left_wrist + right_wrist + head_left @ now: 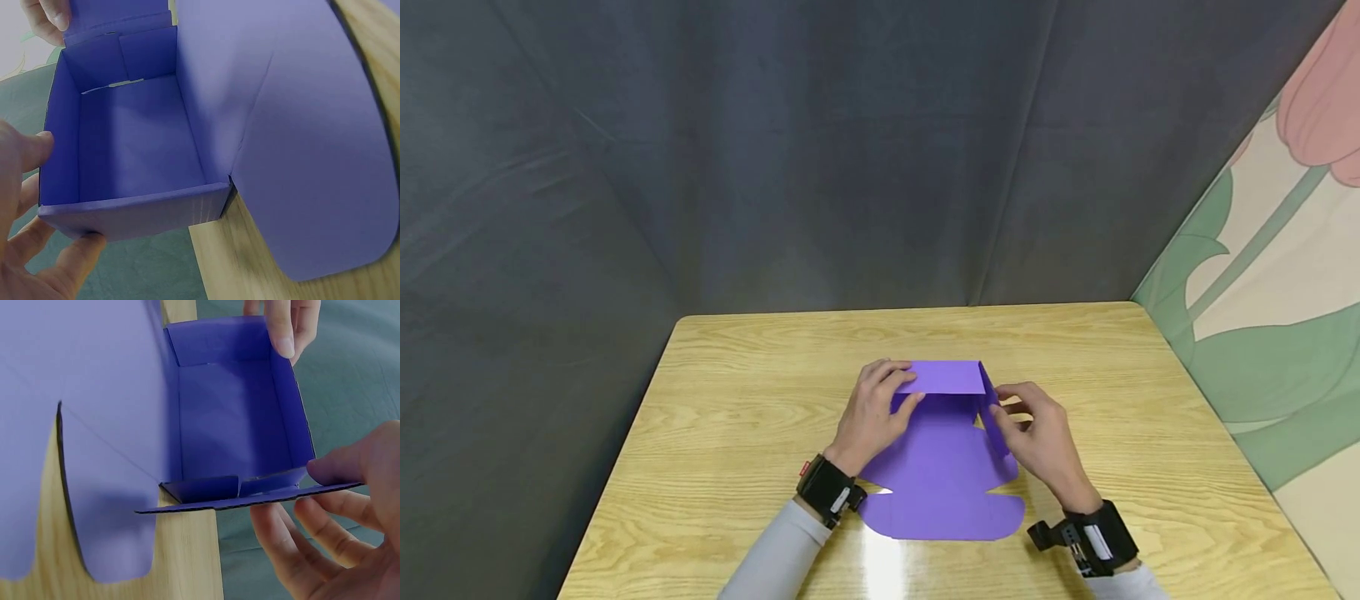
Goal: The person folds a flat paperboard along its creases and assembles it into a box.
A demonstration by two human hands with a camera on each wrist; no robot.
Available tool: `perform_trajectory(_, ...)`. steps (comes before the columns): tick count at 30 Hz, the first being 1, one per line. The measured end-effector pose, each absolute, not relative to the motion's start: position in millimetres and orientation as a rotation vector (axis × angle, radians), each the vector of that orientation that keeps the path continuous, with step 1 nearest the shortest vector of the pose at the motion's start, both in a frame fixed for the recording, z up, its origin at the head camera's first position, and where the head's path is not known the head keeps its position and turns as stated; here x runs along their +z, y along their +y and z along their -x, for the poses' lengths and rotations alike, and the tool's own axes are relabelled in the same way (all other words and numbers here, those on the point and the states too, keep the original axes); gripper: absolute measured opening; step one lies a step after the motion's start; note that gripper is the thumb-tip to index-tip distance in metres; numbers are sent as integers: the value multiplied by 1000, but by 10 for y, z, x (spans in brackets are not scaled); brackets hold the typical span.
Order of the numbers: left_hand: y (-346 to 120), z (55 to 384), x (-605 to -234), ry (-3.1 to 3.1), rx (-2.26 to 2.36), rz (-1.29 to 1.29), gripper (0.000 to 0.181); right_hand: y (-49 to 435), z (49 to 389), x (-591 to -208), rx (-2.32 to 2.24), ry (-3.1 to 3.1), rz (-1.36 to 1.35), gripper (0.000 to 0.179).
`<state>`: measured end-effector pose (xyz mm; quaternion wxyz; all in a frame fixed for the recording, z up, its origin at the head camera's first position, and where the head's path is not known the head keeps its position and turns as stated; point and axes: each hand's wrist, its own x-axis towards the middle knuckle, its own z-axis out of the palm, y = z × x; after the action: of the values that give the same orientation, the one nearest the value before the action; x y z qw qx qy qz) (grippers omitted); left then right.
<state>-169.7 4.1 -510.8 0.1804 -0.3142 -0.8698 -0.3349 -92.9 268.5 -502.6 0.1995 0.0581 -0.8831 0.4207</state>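
Observation:
A purple cardboard box (pixel 936 462), partly folded up, stands on the table with its long lid panel lying flat toward me. My left hand (pixel 871 417) holds its far left corner, fingers and thumb around the wall (pixel 131 212). At the opposite side, my right hand (pixel 1041 437) pinches the side flap (pixel 250 501) between thumb and fingers. That flap sticks up and outward from the wall. Just inside it, two short tabs (pixel 272 481) stand end to end. Light shows through narrow slots (pixel 125 82) at the foot of this wall. The left side wall (pixel 219 340) is upright.
The wooden table (pixel 737 433) extends around the box. Behind its far edge hangs a dark grey curtain (pixel 850 167). A floral cloth (pixel 1285 333) borders the right side. The lid's rounded tabs (pixel 940 521) spread toward me, between my wrists.

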Motion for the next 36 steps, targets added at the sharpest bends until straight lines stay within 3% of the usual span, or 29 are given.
perform_trajectory(25, 45, 1708, -5090, -2470, -940, 911, 30, 2482, 918, -5047, 1359, -2449, -72, 37)
perform_trajectory(31, 32, 1707, -5095, -2487, -948, 903, 30, 2551, 881, -5048, 1490, -2468, -187, 51)
perform_trajectory(36, 31, 1707, -5102, -2463, -939, 911, 29, 2698, 857, -5020, 1552, -2533, -468, 73)
